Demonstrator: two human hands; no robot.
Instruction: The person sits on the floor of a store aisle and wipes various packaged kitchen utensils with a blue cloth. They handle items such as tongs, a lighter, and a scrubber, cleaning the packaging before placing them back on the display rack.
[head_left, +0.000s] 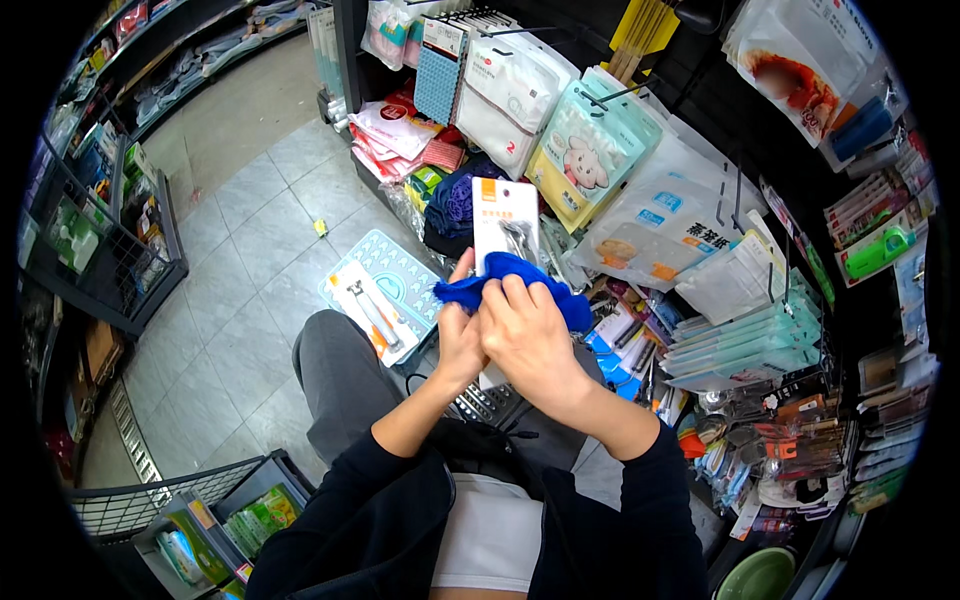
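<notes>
Before my lap, my left hand (459, 337) grips a white and orange blister card (506, 204) with a small metal-headed tool packed on it. Its thumb and fingers are at the card's left edge. My right hand (526, 330) bunches a blue cloth (536, 274) against the card's front, with the fingertips pressed into the cloth. The cloth covers the card's middle, so most of the packed tool is hidden. Left of my hands, a similar blister card (373, 311) with a T-headed, metal-handled tool lies on a light-blue plastic stool (386, 251).
Packets of dishcloths (510, 97) and other bags hang from hooks ahead and right. Folded textiles (457, 199) fill the low shelf, and packed utensils (637, 345) lie right. A wire-sided shelf unit (112, 217) stands left across the tiled floor (255, 262); a green bowl (757, 576) is lower right.
</notes>
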